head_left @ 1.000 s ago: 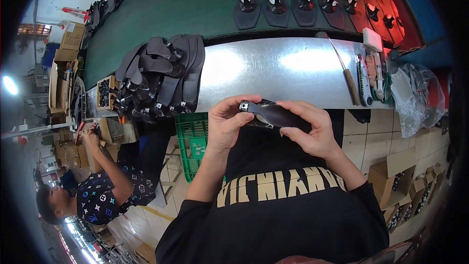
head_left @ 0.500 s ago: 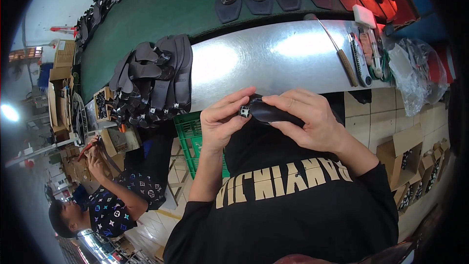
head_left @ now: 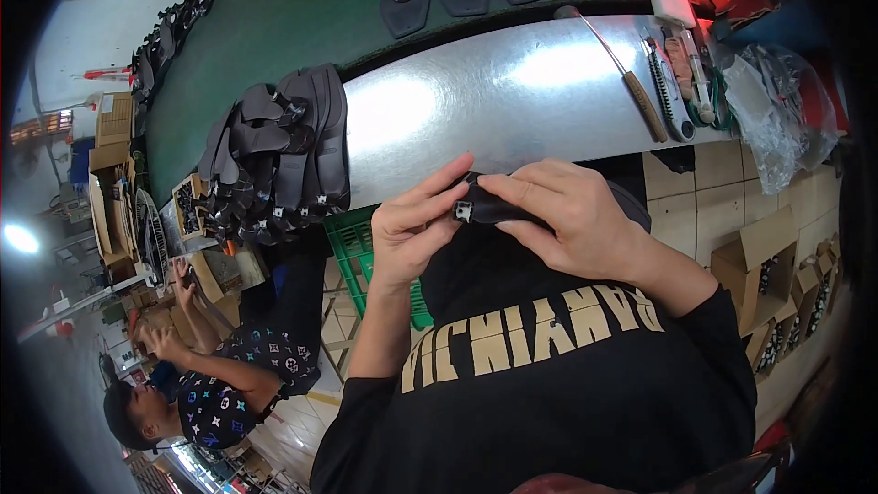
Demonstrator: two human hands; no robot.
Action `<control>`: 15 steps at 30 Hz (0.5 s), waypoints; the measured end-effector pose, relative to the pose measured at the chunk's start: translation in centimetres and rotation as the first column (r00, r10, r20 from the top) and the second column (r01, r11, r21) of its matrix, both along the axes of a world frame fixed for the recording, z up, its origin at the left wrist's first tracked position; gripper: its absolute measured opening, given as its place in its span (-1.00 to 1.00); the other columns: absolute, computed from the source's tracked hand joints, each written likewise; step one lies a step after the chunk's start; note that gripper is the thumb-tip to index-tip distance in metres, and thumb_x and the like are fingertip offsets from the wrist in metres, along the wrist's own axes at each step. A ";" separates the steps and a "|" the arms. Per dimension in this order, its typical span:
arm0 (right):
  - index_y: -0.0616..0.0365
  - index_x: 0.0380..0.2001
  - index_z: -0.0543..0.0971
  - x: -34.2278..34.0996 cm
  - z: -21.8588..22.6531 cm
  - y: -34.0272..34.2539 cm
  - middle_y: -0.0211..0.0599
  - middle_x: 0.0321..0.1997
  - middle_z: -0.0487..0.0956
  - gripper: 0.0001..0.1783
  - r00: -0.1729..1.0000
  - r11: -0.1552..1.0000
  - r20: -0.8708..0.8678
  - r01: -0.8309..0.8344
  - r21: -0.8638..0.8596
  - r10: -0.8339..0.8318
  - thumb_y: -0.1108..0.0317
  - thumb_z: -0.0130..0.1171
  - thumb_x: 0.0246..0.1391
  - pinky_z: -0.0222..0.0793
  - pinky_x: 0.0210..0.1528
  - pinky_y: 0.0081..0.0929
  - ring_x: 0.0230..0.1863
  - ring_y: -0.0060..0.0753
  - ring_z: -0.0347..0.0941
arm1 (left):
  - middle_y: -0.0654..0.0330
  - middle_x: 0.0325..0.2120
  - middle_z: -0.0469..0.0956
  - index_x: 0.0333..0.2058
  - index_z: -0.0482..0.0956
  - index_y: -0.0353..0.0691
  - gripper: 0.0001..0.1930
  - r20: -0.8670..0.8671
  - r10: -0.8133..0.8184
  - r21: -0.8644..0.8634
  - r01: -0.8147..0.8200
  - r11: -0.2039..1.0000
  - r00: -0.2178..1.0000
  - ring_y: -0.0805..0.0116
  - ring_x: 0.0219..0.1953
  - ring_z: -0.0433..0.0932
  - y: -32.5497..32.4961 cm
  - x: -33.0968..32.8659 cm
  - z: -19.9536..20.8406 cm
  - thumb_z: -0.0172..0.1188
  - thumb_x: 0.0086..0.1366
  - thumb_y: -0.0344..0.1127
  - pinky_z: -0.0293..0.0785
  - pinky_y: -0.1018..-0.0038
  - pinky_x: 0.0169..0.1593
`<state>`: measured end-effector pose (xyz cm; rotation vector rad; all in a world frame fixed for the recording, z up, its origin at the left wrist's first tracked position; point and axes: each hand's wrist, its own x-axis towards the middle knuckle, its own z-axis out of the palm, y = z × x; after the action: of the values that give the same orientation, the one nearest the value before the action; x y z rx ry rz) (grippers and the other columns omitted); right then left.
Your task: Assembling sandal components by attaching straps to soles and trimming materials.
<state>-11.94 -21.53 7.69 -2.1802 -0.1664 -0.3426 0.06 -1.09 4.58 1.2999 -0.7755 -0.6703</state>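
Between my two hands, in front of my chest, is a dark flip-flop [head_left: 499,211] with a small silver and white piece at its left end. My left hand [head_left: 410,230] has its fingers closed about that end, thumb below and fingers above. My right hand [head_left: 576,220] grips the flip-flop from above, its index finger and thumb pressing on it near the left fingertips. Part of its dark sole shows to the right, behind my right hand. The rest is covered by my hands.
A shiny metal bench [head_left: 430,110] lies beyond my hands. On its left is a pile of dark flip-flops [head_left: 283,155]; on its right, a wooden-handled awl [head_left: 640,101] and a cutter [head_left: 675,110]. More flip-flops line a green belt [head_left: 302,18]. A co-worker [head_left: 219,384] is at the left.
My hands stay on the flip-flop, which has turned so that its sole shows behind my right hand. The view has shifted slightly. The co-worker's hands have moved apart.
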 end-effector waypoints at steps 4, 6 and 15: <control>0.20 0.00 0.49 0.5 -1.7 -0.2 -0.15 -0.36 0.55 -0.53 0.999 0.986 0.001 0.041 0.160 -0.042 0.44 0.25 -0.06 0.41 -0.21 -0.28 -0.31 -0.10 0.51 | -0.09 0.18 0.37 0.09 0.47 -0.36 -0.51 -0.092 0.079 0.160 -0.064 0.985 0.993 0.21 0.12 0.46 -0.6 -0.7 0.2 -0.02 0.15 -0.72 0.49 0.50 0.03; 0.19 -0.12 0.54 0.6 -2.2 0.3 -0.16 -0.38 0.55 -0.66 0.994 0.972 0.028 0.095 0.214 -0.103 0.44 0.22 -0.04 0.40 -0.23 -0.25 -0.33 -0.11 0.51 | -0.05 0.19 0.36 0.12 0.44 -0.35 -0.51 -0.171 0.097 0.167 -0.068 0.984 0.980 0.25 0.10 0.48 -0.9 -1.1 0.0 -0.04 0.18 -0.71 0.54 0.51 -0.02; 0.10 -0.36 0.60 0.7 -2.4 0.5 -0.31 -0.37 0.53 -0.84 0.998 0.998 0.012 0.065 0.000 -0.065 0.46 0.25 -0.10 0.40 -0.27 -0.32 -0.31 -0.17 0.49 | -0.01 0.14 0.40 0.10 0.46 -0.33 -0.53 -0.296 0.204 0.196 -0.150 0.969 0.933 0.36 -0.01 0.54 -1.4 -1.8 -0.2 -0.04 0.20 -0.69 0.63 0.56 -0.16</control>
<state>-11.25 -21.02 5.25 -2.1880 -0.1020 -0.3927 -1.70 -2.49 4.42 1.3567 -0.3406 -0.7857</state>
